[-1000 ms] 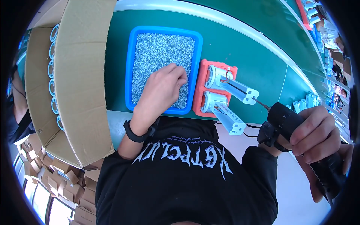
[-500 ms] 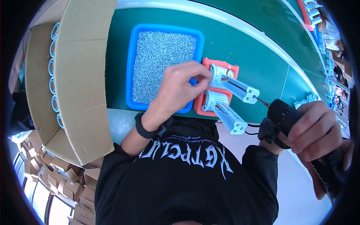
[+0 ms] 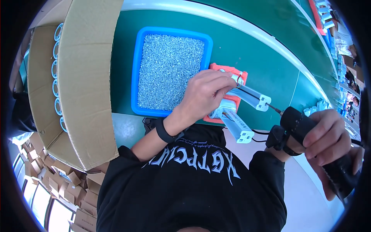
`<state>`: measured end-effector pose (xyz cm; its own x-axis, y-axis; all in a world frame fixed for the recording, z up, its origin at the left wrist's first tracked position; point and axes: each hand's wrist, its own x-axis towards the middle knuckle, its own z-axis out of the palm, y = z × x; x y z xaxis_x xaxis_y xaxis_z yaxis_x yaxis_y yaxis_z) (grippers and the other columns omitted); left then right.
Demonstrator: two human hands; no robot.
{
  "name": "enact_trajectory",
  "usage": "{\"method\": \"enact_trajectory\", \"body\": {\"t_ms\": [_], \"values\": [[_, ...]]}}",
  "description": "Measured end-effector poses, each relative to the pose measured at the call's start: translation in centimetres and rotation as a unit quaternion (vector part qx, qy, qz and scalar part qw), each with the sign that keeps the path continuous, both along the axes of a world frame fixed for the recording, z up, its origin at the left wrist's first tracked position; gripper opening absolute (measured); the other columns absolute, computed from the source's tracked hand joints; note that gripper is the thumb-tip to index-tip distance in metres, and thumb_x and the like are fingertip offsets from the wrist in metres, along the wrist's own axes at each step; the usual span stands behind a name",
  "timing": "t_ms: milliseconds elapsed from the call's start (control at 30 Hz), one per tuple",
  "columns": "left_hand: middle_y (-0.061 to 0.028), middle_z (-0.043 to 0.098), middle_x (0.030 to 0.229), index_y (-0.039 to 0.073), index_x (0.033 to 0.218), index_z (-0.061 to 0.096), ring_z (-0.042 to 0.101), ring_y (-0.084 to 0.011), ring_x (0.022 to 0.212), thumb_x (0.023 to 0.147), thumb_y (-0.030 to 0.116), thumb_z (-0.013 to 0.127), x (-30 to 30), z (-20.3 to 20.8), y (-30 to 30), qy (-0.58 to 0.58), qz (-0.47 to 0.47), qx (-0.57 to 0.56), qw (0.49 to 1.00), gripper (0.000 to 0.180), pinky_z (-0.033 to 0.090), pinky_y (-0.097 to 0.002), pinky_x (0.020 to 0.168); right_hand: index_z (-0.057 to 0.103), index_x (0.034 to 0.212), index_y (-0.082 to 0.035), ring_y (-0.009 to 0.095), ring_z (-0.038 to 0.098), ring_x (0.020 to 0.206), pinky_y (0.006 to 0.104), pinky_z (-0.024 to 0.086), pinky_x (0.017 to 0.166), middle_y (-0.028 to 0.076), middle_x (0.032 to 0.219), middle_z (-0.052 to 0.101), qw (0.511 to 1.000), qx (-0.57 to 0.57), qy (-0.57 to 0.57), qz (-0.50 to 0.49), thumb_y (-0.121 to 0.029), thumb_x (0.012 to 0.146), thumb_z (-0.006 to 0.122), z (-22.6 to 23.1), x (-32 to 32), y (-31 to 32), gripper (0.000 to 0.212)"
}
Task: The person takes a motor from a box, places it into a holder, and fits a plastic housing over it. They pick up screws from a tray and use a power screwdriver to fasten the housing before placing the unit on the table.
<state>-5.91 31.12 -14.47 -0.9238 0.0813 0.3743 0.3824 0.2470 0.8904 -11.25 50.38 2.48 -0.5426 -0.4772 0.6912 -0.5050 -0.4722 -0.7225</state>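
Observation:
My left hand (image 3: 206,94) reaches over the farther of two white plastic housings, its fingers pinched together beside thin wires (image 3: 239,79) at the housing's round end. What they hold is hidden. In my right hand (image 3: 326,135) is a black electric screwdriver (image 3: 295,121), its bit pointing left at the end of the farther housing's long arm (image 3: 255,98). The nearer white housing (image 3: 237,125) lies alongside, partly covered by my left hand. Both housings rest with their round ends in an orange-red holder (image 3: 224,67).
A blue tray (image 3: 135,77) full of small silvery screws (image 3: 170,69) stands left of the holder on the green table (image 3: 266,65). Farther left is a big cardboard box (image 3: 87,77) with several white rings (image 3: 55,69) along its inside. More white parts (image 3: 319,106) lie at the right.
My left hand has moved right, from the near edge of the farther housing's round end to its wires. The screwdriver has shifted slightly down and right, its bit still at the arm's end.

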Motion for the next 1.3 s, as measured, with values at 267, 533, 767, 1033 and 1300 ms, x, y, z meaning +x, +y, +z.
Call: {"method": "enact_trajectory", "body": {"t_ms": [267,533,767,1033,1300], "values": [[-0.0094,0.069,0.084,0.004,0.086,0.069,0.067,-0.0249,0.081,0.074,-0.001,0.069,0.4,0.6,-0.5,0.021,0.016,-0.003,1.000,0.013,0.052,-0.0331,0.071,0.054,0.105,-0.010,0.012,0.062,0.048,0.0232,0.056,0.048,0.003,0.065,0.062,0.992,-0.125,0.002,-0.009,-0.048,0.071,0.075,1.8,0.1,4.5,0.055],[-0.0087,0.069,0.081,0.004,0.088,0.071,0.064,-0.0177,0.069,0.074,-0.005,0.067,1.7,0.5,-0.4,-0.076,-0.011,0.187,0.979,0.017,0.049,-0.0269,0.058,0.059,0.095,-0.013,0.009,0.060,0.045,0.0200,0.055,0.047,0.000,0.060,0.062,0.983,-0.170,-0.055,-0.044,-0.061,0.065,0.074,1.3,0.6,4.4,0.059],[-0.0095,0.069,0.081,0.002,0.088,0.071,0.064,-0.0142,0.069,0.074,-0.006,0.067,1.9,0.1,-0.1,-0.111,-0.048,0.230,0.966,0.017,0.049,-0.0252,0.058,0.057,0.098,-0.009,0.011,0.061,0.046,0.0217,0.056,0.047,0.001,0.063,0.062,0.986,-0.161,-0.041,-0.031,-0.054,0.067,0.075,1.1,0.5,3.4,0.057],[-0.0087,0.068,0.080,0.004,0.086,0.071,0.064,-0.0216,0.075,0.069,-0.003,0.071,1.6,2.0,-1.0,-0.014,0.002,0.156,0.988,0.018,0.050,-0.0293,0.064,0.053,0.103,-0.004,0.014,0.062,0.048,0.0243,0.057,0.047,0.005,0.068,0.062,0.991,-0.132,-0.007,-0.023,-0.041,0.072,0.077,1.3,0.4,1.8,0.055],[-0.0062,0.058,0.079,0.007,0.082,0.067,0.058,-0.0266,0.078,0.070,0.008,0.073,1.8,1.7,-7.1,-0.127,-0.049,-0.269,0.954,0.014,0.047,-0.0359,0.066,0.055,0.111,-0.013,0.012,0.062,0.050,0.0218,0.055,0.050,0.002,0.069,0.060,0.998,-0.039,0.043,-0.015,-0.065,0.068,0.070,0.6,1.0,-1.9,0.069]]}}
